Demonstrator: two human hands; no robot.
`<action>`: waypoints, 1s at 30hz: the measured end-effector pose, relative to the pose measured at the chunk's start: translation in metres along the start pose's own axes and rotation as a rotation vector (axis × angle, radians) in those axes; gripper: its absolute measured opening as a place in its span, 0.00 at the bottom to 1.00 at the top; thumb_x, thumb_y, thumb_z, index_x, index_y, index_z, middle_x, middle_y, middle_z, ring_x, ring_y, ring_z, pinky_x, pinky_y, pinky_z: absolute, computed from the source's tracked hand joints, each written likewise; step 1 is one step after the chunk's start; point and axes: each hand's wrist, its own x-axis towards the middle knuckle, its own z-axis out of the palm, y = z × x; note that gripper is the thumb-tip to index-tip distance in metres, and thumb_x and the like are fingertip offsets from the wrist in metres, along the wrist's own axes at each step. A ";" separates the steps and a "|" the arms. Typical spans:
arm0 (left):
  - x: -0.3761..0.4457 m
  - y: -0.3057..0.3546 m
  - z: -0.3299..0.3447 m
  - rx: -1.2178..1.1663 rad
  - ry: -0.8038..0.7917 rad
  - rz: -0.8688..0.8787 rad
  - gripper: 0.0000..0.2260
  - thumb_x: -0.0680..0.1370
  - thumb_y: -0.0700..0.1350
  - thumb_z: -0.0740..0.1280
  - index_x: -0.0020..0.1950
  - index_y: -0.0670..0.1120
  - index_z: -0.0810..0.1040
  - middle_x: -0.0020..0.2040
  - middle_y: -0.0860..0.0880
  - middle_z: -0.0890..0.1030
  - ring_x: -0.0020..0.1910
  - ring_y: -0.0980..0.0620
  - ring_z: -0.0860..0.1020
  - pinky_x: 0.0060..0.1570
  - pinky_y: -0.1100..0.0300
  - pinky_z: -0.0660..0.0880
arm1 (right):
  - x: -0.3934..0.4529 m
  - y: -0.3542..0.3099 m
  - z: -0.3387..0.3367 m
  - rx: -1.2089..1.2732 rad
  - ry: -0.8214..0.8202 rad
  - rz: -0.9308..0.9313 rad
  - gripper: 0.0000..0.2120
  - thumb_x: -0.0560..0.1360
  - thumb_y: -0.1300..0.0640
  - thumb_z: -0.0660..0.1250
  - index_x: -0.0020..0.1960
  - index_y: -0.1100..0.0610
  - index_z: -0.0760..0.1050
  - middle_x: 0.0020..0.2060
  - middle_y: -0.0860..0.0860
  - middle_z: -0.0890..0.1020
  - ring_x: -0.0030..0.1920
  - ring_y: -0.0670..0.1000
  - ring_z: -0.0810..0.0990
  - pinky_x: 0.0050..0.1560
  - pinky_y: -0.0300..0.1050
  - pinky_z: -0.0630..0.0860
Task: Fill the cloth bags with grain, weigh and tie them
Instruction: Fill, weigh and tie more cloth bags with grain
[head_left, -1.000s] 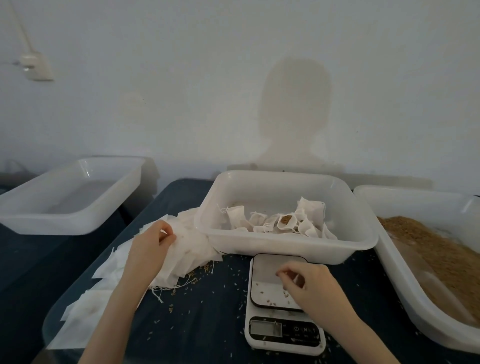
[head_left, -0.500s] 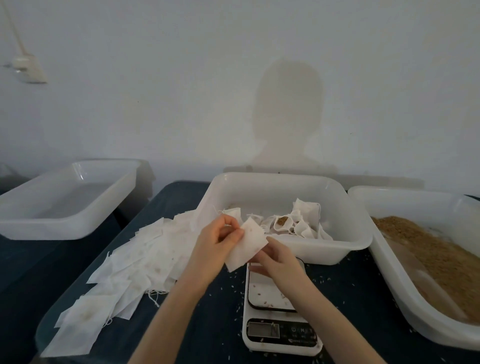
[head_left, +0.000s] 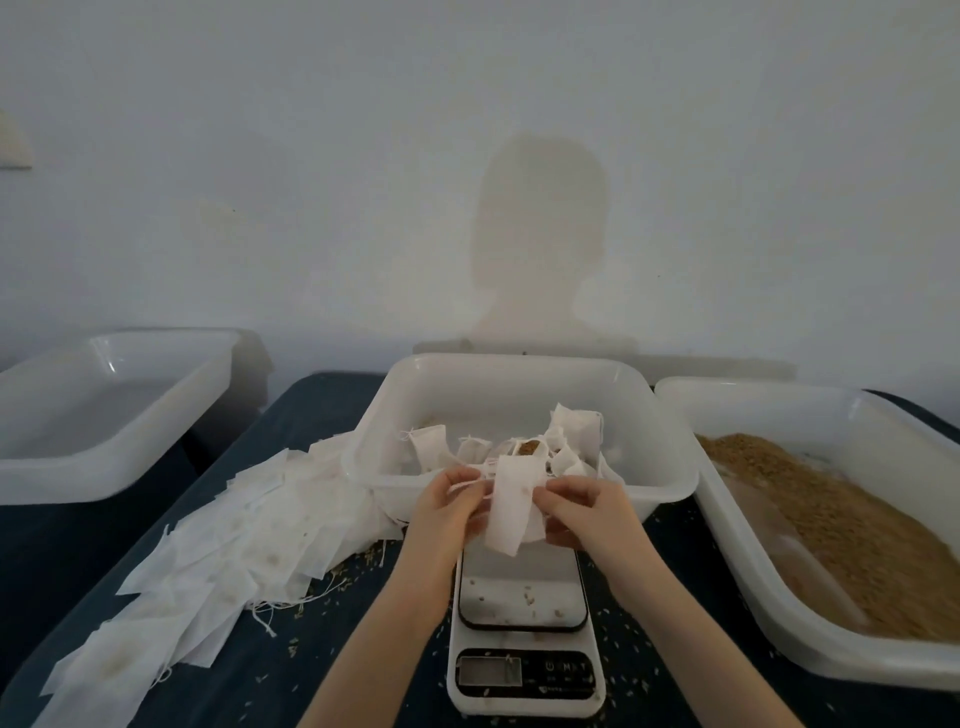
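Observation:
I hold one empty white cloth bag (head_left: 511, 501) above the small white kitchen scale (head_left: 524, 639). My left hand (head_left: 447, 501) pinches its left edge and drawstring, and my right hand (head_left: 582, 512) pinches its right edge. Behind the bag stands a white tub (head_left: 670, 467) with several filled and tied bags (head_left: 571, 431), one showing grain at its mouth. A heap of flat empty bags (head_left: 249, 535) spreads over the dark table to the left. Brown grain (head_left: 852, 530) fills the white tub (head_left: 831, 405) on the right.
An empty white tub (head_left: 104, 467) sits at the far left on a lower surface. Loose grains lie scattered on the dark table (head_left: 322, 670) and on the scale's platform. A pale wall rises close behind the tubs.
My left hand lifted one bag off the heap and carried it to the middle. My right hand left the scale platform and took hold of the bag's other edge.

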 end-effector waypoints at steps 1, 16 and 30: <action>0.000 0.003 -0.002 0.016 0.048 0.045 0.05 0.79 0.39 0.62 0.52 0.46 0.76 0.50 0.49 0.83 0.49 0.52 0.80 0.47 0.60 0.77 | 0.001 -0.002 -0.005 -0.019 0.009 0.010 0.01 0.73 0.59 0.71 0.43 0.56 0.81 0.34 0.49 0.85 0.34 0.45 0.83 0.35 0.34 0.78; -0.013 0.027 0.028 0.863 -0.184 0.340 0.22 0.73 0.67 0.56 0.37 0.53 0.79 0.33 0.51 0.80 0.34 0.58 0.77 0.37 0.61 0.73 | -0.011 -0.017 -0.025 -0.201 -0.093 -0.172 0.10 0.73 0.51 0.70 0.36 0.54 0.78 0.29 0.46 0.81 0.31 0.42 0.79 0.36 0.32 0.75; -0.010 0.030 0.035 1.476 0.002 0.444 0.18 0.74 0.53 0.60 0.25 0.49 0.66 0.24 0.54 0.66 0.23 0.57 0.65 0.26 0.65 0.61 | -0.013 -0.006 -0.034 -0.609 -0.049 -0.293 0.09 0.75 0.56 0.68 0.41 0.47 0.69 0.31 0.44 0.76 0.31 0.39 0.75 0.34 0.32 0.72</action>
